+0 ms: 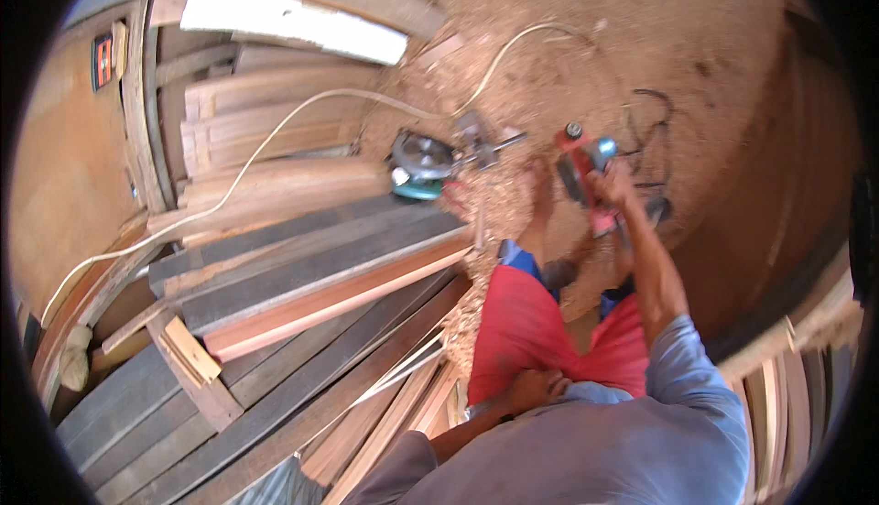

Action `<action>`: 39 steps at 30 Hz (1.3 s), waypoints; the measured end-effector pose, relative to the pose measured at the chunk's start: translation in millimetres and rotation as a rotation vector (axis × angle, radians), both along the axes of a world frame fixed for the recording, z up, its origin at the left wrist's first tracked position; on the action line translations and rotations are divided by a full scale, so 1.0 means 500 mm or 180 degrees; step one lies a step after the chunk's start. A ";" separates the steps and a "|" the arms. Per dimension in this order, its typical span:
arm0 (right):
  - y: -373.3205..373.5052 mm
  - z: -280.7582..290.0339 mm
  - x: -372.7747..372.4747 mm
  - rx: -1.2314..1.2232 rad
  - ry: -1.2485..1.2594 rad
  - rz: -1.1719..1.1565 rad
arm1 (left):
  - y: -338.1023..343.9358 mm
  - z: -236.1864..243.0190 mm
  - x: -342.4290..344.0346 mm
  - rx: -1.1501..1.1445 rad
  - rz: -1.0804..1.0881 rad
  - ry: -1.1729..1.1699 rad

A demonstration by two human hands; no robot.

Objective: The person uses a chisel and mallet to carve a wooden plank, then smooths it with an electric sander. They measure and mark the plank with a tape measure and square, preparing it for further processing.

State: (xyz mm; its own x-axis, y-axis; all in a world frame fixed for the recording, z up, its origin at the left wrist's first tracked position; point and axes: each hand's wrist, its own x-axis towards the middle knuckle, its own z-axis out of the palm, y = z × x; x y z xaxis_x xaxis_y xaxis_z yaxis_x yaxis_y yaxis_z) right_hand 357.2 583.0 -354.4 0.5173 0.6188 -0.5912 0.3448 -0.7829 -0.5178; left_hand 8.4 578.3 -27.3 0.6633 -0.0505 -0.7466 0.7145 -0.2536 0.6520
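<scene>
My right arm reaches forward and down, and my right hand (612, 183) is wrapped round the handle of a red electric planer (569, 143) with a black front knob. The planer is just above or on the shaving-covered ground, right of my bare foot (538, 180); the blur hides which. A rounded silver-blue part shows beside my fingers. At my waist, my left hand (538, 390) lies against my shirt and red shorts (522, 331), its fingers curled; whether it grips anything is hidden.
A circular saw (423, 159) with a teal body lies blade-up left of my feet. Dark planks (320, 244) are stacked at left. A pale cord (320, 95) crosses the boards. Black cable (661, 125) loops beyond the planer. A brown panel (769, 194) stands at right.
</scene>
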 end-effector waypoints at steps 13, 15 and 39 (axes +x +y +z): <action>-0.303 0.923 0.044 0.2282 0.1801 -0.3660 | 0.216 0.048 0.390 0.0396 0.1279 -0.0445; -0.357 1.021 0.062 0.2370 0.1550 -0.4026 | 0.232 0.015 0.491 0.0809 0.0912 -0.0802; -0.846 1.076 0.057 0.2282 -0.0246 -0.6330 | -0.647 0.108 1.154 0.2225 -0.1521 -0.2358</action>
